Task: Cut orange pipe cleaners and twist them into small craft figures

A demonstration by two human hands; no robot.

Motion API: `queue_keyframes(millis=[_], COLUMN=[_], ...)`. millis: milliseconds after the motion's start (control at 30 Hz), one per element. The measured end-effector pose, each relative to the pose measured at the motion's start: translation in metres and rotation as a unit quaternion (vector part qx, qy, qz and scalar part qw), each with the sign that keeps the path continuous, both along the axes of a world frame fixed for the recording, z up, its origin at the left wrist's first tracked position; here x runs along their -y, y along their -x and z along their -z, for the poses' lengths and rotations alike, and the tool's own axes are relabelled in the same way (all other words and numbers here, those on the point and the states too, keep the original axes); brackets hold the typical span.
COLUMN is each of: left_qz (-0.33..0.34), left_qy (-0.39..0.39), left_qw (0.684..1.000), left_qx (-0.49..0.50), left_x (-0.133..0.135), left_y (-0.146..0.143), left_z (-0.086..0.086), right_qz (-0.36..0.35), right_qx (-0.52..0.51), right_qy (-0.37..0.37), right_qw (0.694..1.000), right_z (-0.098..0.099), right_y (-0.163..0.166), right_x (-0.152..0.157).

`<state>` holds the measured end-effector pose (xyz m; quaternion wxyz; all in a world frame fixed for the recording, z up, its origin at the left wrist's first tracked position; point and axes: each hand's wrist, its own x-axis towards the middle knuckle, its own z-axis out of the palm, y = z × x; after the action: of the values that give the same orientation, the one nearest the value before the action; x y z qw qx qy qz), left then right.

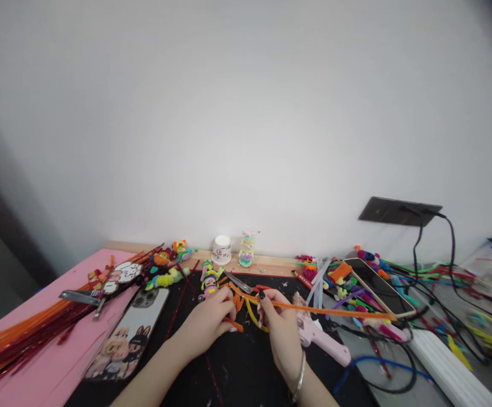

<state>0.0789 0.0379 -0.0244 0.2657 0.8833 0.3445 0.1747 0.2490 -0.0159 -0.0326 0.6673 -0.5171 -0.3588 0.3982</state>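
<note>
Above the black mat (237, 362), my left hand (212, 317) is closed with a short orange pipe cleaner piece (234, 324) poking out from its fingers. My right hand (279, 323) pinches a long orange pipe cleaner (335, 311), which stretches from near my left fingers far out to the right. More orange bits and a yellow pipe cleaner (252, 314) lie between the hands, partly hidden by fingers. Scissors (240, 281) with red handles lie just beyond. A pale pink glue gun (324, 341) rests beside my right hand, and a colourful pipe cleaner figure (209, 278) is behind my left hand.
A paper cup (221, 250) and a small yellow-green figure (246, 250) stand by the wall. Left are a patterned phone (129, 333) and orange and dark red pipe cleaners (29, 328). Right are another phone (382, 285), black cables (418, 249) and a white power strip (449, 367).
</note>
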Motion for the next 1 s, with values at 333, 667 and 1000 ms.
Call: queue_keyframes(millis=[333,667,1000], left_qz=[-0.142,-0.203,-0.199], left_qy=[0.143,0.406,0.418], left_qw=[0.947,0.79,0.773], left_qx=[0.25,0.412,0.434], left_x=[0.002,0.013,0.014], left_y=[-0.01,-0.019,-0.021], left_z=[0.002,-0.004,-0.001], right_qz=[-0.032,0.013,-0.021], right_qx=[-0.05,-0.018,0.022], right_qy=[-0.009,-0.01,0.019], right_qw=[0.998,1.0,0.999], right_z=[-0.006,-0.007,-0.005], right_y=[0.0,0.004,0.008], right_x=[0.002,0.005,0.007])
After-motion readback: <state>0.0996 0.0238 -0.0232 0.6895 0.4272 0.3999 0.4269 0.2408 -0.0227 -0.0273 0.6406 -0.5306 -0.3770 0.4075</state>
